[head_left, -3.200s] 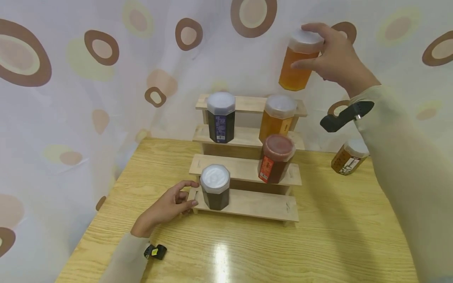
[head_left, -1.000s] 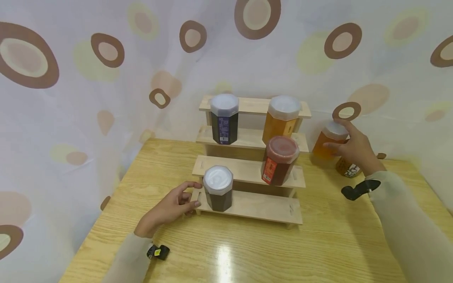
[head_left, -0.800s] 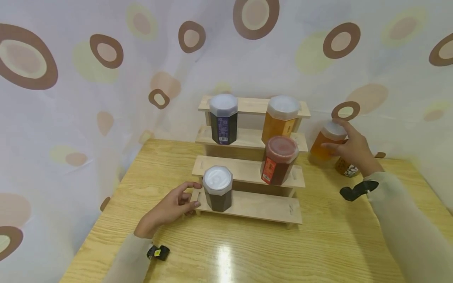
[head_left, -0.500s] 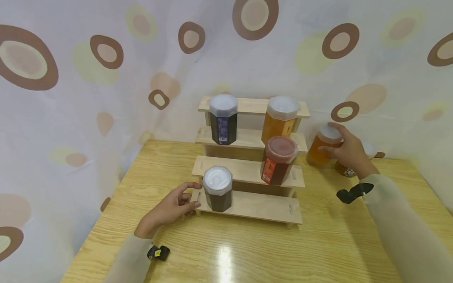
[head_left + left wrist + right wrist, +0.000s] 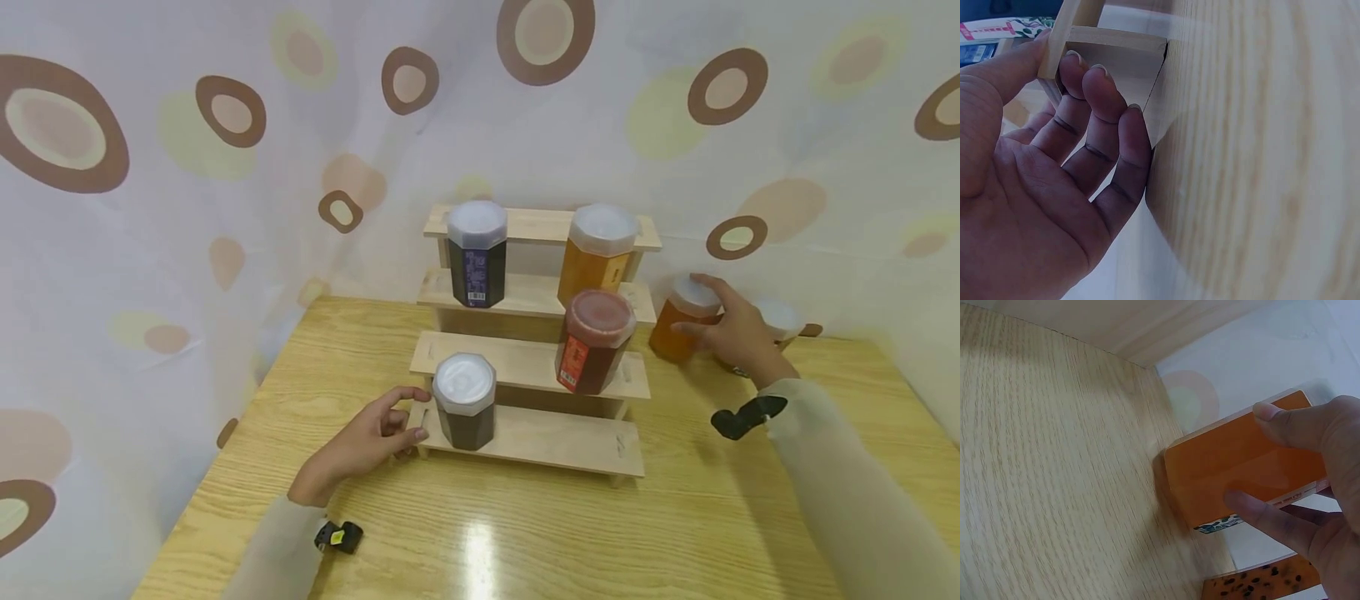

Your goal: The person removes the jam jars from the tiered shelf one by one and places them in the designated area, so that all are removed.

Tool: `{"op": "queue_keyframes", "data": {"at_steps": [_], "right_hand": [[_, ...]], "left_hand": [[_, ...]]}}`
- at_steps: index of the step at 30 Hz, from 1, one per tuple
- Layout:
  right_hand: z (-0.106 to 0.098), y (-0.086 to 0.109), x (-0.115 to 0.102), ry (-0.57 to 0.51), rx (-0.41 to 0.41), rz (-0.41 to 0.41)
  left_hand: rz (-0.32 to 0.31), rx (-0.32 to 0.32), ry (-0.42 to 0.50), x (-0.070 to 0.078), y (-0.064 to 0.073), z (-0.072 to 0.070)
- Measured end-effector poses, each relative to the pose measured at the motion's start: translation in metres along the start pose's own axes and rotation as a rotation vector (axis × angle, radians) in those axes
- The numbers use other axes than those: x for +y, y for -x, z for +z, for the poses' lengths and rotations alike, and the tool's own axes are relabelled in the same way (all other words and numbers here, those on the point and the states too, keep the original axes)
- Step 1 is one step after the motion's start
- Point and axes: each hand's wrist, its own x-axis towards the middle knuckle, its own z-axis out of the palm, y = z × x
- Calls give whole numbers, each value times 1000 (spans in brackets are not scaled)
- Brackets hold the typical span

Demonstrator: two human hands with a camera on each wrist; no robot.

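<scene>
My right hand (image 5: 738, 333) grips an amber jar (image 5: 677, 335) with a white lid, thumb and fingers around its upper part. The right wrist view shows this jar (image 5: 1229, 462) with its base close at the tabletop, right of the wooden step rack (image 5: 555, 437). My left hand (image 5: 360, 442) holds the left end of the rack's lowest board, with the thumb on one side and curled fingers (image 5: 1104, 94) on the other. Beside those fingertips stands a dark jar (image 5: 465, 427) with a pale lid on the lowest step.
Higher on the rack stand a red-lidded jar (image 5: 596, 350), a purple-labelled jar (image 5: 478, 271) and another amber jar (image 5: 588, 271). Behind my right hand sits a speckled brown jar (image 5: 1266, 581), mostly hidden in the head view. A patterned curtain (image 5: 600, 125) rises behind the table (image 5: 375, 542).
From high above the rack's right side, my right hand has brought the amber jar down to the tabletop on the right, then slightly nearer. The left hand keeps its hold on the rack.
</scene>
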Motion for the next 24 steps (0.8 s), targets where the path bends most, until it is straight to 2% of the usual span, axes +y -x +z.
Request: {"op": "queue_keyframes", "data": {"at_steps": [7, 14, 24], "right_hand": [[-2, 2, -2, 8, 18, -4], [3, 1, 5, 31, 49, -12], [12, 1, 11, -7, 82, -12]], "left_hand": [[6, 1, -7, 1, 0, 0], [-16, 4, 7, 1, 0, 0], [-13, 9, 6, -2, 0, 0]]}}
